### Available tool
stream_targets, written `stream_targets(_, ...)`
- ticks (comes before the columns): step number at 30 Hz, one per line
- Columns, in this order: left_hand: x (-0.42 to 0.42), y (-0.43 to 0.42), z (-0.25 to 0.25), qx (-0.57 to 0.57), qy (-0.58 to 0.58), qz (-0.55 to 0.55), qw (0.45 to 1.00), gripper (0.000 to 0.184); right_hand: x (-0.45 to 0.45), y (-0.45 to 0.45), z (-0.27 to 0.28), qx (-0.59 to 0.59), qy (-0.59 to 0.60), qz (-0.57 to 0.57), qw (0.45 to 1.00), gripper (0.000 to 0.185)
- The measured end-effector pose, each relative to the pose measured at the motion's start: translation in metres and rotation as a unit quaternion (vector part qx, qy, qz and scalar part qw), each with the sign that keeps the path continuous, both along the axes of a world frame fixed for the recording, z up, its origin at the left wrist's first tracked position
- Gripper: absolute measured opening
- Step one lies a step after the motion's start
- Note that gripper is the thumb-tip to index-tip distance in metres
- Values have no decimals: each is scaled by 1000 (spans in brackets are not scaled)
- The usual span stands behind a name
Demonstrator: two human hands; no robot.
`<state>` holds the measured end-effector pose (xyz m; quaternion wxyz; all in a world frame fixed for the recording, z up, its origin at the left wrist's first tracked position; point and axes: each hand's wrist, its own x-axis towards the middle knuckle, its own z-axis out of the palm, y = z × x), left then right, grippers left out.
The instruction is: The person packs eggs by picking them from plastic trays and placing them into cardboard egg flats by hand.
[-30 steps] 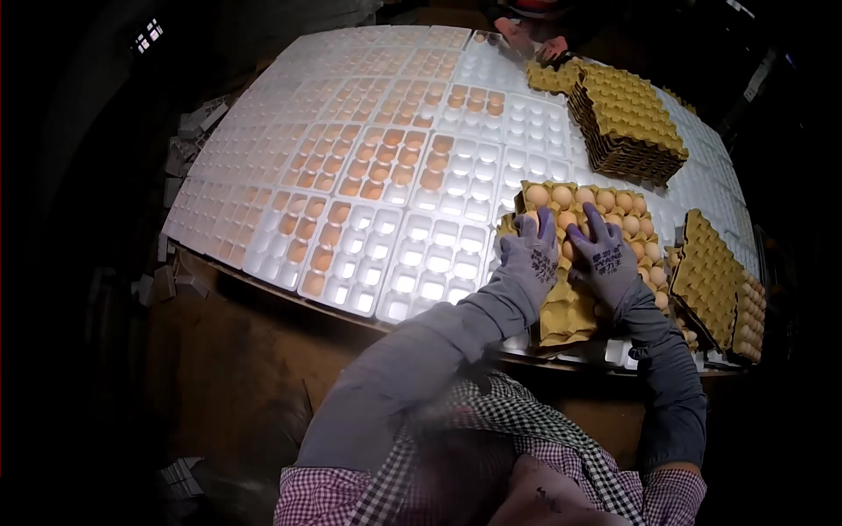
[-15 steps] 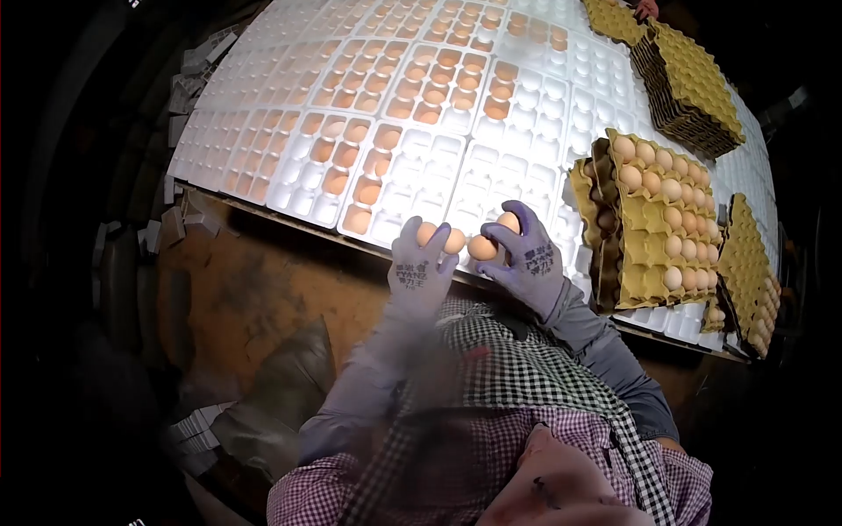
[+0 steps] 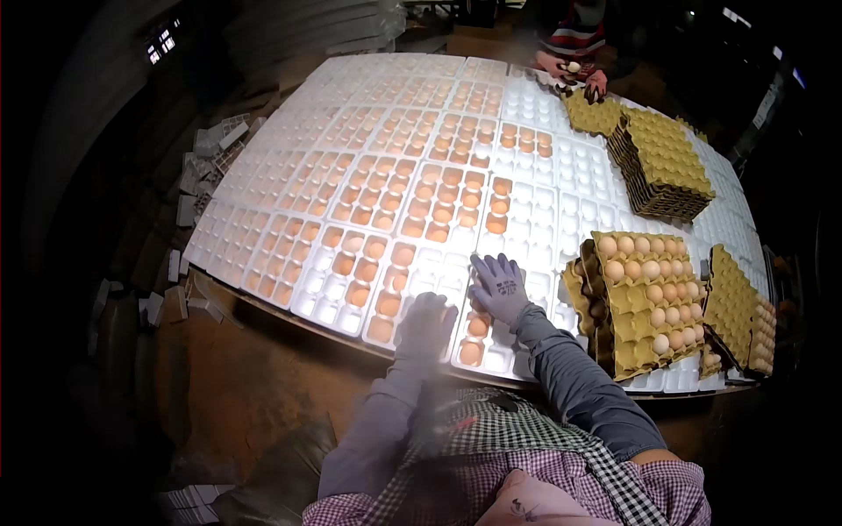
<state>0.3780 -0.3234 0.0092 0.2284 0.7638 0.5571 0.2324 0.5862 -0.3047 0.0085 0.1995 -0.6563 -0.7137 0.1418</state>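
My left hand (image 3: 426, 326), in a pale glove and blurred, is over a white plastic tray near the table's front edge; its fingers are smeared. My right hand (image 3: 500, 287), gloved too, reaches over the neighbouring white tray (image 3: 497, 359), fingers partly spread; whether an egg lies beneath them is hidden. Just below that hand, brown eggs (image 3: 471, 353) sit in the tray's left column. To the right leans a stack of yellow egg flats (image 3: 636, 333), its top flat holding rows of eggs (image 3: 660, 344) with bare cups at its left.
White trays (image 3: 368, 193), many with eggs, cover the table. A stack of yellow flats (image 3: 662, 167) stands at the back right, another flat (image 3: 730, 298) leans at the right. Across the table, another person's hands (image 3: 595, 85) are by a flat. White scraps (image 3: 206, 307) lie left.
Both hands left the egg flat, held eggs at the table's front edge, and are now over the trays. Eggs now sit in the tray below my right hand. The view shifted.
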Motion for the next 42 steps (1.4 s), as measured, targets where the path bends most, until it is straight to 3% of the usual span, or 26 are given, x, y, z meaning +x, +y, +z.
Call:
stream_targets(3,24,24,6,185,-164,8,969,35,2,-32,21,147,-226,72,960,68)
stream_targets(5,33,45,-35,202,-94,-38,974,34,0,-53,59,76,-114,103,985,57)
stream_targets(7,34,39,-53,292,80,-101,948,34,14,-73,76,134,-3,166,977,35)
stream_targets(9,37,32,-44,264,111,-104,952,36,33,-105,110,224,98,166,955,32)
stream_targets(11,49,22,-14,160,95,-111,976,38,79,-129,138,213,25,148,965,33)
stream_targets(12,59,21,5,59,79,-78,992,39,103,-140,146,164,87,41,982,36)
stream_targets(13,78,21,17,62,78,-81,992,39,129,-145,162,173,111,-15,979,35)
stream_targets(15,135,7,41,45,-267,-80,959,44,177,-140,161,206,51,-73,974,41)
stream_targets(16,161,2,69,-4,-265,-155,952,51,189,-136,165,192,25,-98,976,50)
stream_targets(17,189,0,92,-53,-260,-230,936,58,204,-129,159,152,-19,-87,984,55)
stream_targets(19,243,0,95,223,-85,-300,924,61,234,-116,135,105,-129,-23,986,60)
stream_targets(21,277,-4,103,154,78,-288,942,59,251,-112,131,106,-193,30,975,59)
stream_targets(23,286,0,102,146,65,-265,951,54,258,-123,165,42,184,-112,976,55)
stream_targets(24,285,8,94,102,-25,-284,953,55,270,-126,173,18,419,-134,898,47)
stream_targets(25,284,15,88,64,-119,-297,945,57,289,-130,170,43,498,-173,849,41)
stream_targets(26,282,14,86,-103,-324,-249,907,57,282,-143,193,40,577,-207,789,39)
stream_targets(27,282,15,92,-157,-445,-181,863,54,307,-136,184,-2,498,-197,844,41)
stream_targets(28,287,28,103,-137,-451,-176,864,54,313,-128,181,32,271,-173,946,41)
stream_targets(29,289,38,110,-69,-371,-191,906,54,318,-118,157,2,115,-179,977,42)
stream_targets(31,288,46,116,47,-187,-213,958,56,275,-109,175,-71,-120,-217,966,43)
stream_targets(33,306,41,122,48,123,-261,956,54,263,-93,166,-107,-166,-195,961,43)
stream_targets(35,313,41,127,39,192,-259,946,52,267,-92,165,-145,-217,-176,949,44)
stream_targets(38,303,62,129,19,104,-313,944,43,294,-111,178,-102,50,-200,973,46)
stream_targets(39,295,68,123,18,20,-314,949,41,295,-127,185,-69,357,-230,903,44)
stream_targets(41,290,71,110,-29,-190,-262,946,38,311,-146,188,21,617,-195,762,47)
stream_targets(42,294,72,117,-5,-234,-264,936,37,321,-149,177,51,656,-178,732,52)
